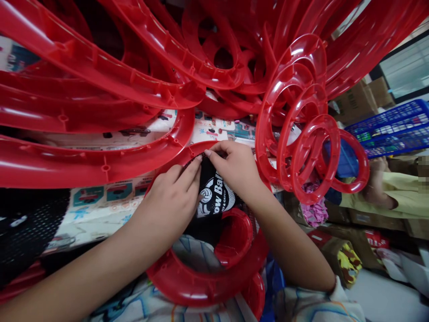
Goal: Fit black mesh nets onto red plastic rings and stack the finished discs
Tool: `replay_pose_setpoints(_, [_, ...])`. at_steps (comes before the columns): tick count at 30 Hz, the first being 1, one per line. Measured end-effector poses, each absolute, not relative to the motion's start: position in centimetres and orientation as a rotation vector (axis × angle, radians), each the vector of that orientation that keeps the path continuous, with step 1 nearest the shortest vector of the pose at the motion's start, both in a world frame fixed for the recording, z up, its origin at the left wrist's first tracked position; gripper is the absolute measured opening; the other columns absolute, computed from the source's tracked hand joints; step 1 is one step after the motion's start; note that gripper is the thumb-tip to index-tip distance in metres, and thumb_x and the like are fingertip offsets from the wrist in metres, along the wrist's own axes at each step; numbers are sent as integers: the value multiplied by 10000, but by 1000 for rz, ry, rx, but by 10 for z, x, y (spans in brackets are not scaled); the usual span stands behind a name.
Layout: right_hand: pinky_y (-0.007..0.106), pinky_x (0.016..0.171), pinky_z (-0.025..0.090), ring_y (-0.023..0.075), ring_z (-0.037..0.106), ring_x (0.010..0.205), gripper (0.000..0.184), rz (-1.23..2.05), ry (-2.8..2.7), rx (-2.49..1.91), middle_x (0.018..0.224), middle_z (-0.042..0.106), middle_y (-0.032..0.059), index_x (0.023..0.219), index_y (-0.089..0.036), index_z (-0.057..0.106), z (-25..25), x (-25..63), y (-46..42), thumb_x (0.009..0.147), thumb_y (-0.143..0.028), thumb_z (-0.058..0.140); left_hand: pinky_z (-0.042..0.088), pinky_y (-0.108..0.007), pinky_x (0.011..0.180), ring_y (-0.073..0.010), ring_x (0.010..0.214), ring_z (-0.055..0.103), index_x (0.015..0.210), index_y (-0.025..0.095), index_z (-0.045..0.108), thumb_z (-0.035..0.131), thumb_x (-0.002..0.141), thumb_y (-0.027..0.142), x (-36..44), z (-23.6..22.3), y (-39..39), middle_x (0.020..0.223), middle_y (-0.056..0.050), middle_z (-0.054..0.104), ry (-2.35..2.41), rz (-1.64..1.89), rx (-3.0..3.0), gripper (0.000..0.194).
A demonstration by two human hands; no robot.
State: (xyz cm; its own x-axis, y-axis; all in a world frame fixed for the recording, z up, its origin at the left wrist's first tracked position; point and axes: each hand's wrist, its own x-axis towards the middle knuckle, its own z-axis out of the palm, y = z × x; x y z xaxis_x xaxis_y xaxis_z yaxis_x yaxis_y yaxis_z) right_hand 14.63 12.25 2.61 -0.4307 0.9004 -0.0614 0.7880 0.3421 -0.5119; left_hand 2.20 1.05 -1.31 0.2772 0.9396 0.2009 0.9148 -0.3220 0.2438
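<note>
Both of my hands meet at the upper rim of a red plastic ring point(201, 288) held close to my body. My left hand point(177, 192) has its fingers bent over the edge of a black fabric with white lettering point(214, 194). From the right, my right hand point(234, 165) pinches the same black edge against the ring between thumb and forefinger. The fabric hangs inside the ring. A smaller red tube-like part point(234, 237) shows below it, within the ring's opening.
Many red rings point(134, 89) are piled across the far side, with smaller rings point(315, 156) to the right. Printed sheeting point(100, 201) covers the table. Black mesh point(33, 232) lies at left. A blue basket point(392, 127), cartons point(355, 100) and a person's arm point(377, 188) are at right.
</note>
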Motion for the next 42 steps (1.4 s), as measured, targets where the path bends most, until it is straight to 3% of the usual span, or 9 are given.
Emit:
replay_pose_setpoints(9, [301,677,416,172,604,708,146,592,-2450,-1568,747,702,46,752,-167,697,30,144,125,855,-235,620,481,-482,858,-366,1211,491,1328,-71,465,434,909,197,23,-14,10,1437,-247,475,1784,526,2445,499])
replay_pose_setpoints(15, [313,679,399,193,606,744,156,466,-2535,-1595,770,704,70,766,-158,700,29,141,125,868,-240,615,475,-460,823,-356,1075,544,1351,-61,456,468,893,234,22,-14,11,1401,-234,518,1837,537,2439,544])
replay_pose_setpoints(21, [283,714,442,158,625,763,72,778,-2359,-1560,808,715,30,798,-170,692,32,153,115,836,-217,653,474,-442,784,-327,983,586,1340,-69,472,435,915,243,20,-10,0,1418,-247,498,1803,392,2490,529])
replay_pose_setpoints(25, [271,727,461,138,623,751,74,933,-2246,-1536,808,713,14,776,-166,684,31,163,109,827,-202,646,475,-472,691,-350,875,599,1309,4,548,488,880,281,22,3,-7,1370,-219,556,1962,399,2462,514])
replay_pose_setpoints(27, [270,729,464,133,618,743,94,933,-2204,-1520,803,710,9,769,-167,680,29,164,109,836,-208,629,481,-489,700,-393,945,594,1281,21,581,496,876,306,23,7,-4,1334,-215,584,1988,462,2488,503])
replay_pose_setpoints(30, [275,739,466,134,614,740,120,905,-2177,-1502,798,705,5,778,-175,679,23,164,112,853,-232,605,484,-517,846,-431,1142,537,1309,8,552,466,894,275,25,6,8,1354,-196,573,1905,496,2549,500])
replay_pose_setpoints(35, [280,728,454,146,612,747,159,797,-2215,-1557,784,703,13,774,-183,684,19,160,117,870,-256,581,366,-554,1078,-408,1366,373,1376,-36,445,417,879,128,23,-10,19,1471,-236,439,1693,321,2569,524])
replay_pose_setpoints(42, [280,693,432,161,613,748,188,582,-2348,-1649,784,707,32,776,-181,693,24,153,118,890,-252,563,431,-579,1011,-381,1418,317,1454,114,378,402,866,118,23,-22,16,1520,-157,399,1668,524,2426,589])
